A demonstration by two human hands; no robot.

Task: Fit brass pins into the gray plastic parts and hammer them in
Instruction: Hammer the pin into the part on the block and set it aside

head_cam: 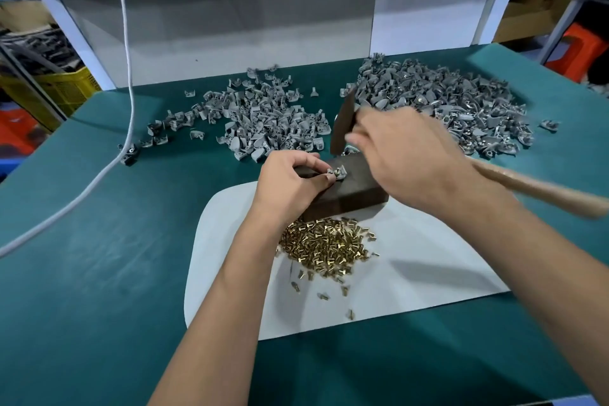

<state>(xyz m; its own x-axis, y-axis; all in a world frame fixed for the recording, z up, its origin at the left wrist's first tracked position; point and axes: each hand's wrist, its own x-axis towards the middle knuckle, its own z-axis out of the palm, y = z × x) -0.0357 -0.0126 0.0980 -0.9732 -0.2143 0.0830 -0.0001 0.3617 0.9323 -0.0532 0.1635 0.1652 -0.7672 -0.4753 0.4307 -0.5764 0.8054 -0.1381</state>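
On dark block [346, 198]: one gray part [336, 172] with brass pin, pinched by left hand [290, 181]. Right hand [405, 155] clamped round one hammer [344, 122], blurred, head above part. Two gray part piles [263, 119] behind; one pin heap [326, 245] on white sheet [428, 273].

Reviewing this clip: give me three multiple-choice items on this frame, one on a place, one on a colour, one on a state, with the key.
1. Where is the pile of brass pins?
A. on the white sheet, nearer the person than the dark block
B. behind the gray parts
C. in a yellow crate

2. What colour is the table mat?
A. red
B. teal green
C. black

3. What is the right hand doing?
A. resting flat
B. gripping the hammer
C. picking pins

Key: A, pins lie on the sheet below the block; B, mat is teal; B, fingers wrap the wooden handle, the head above the block.
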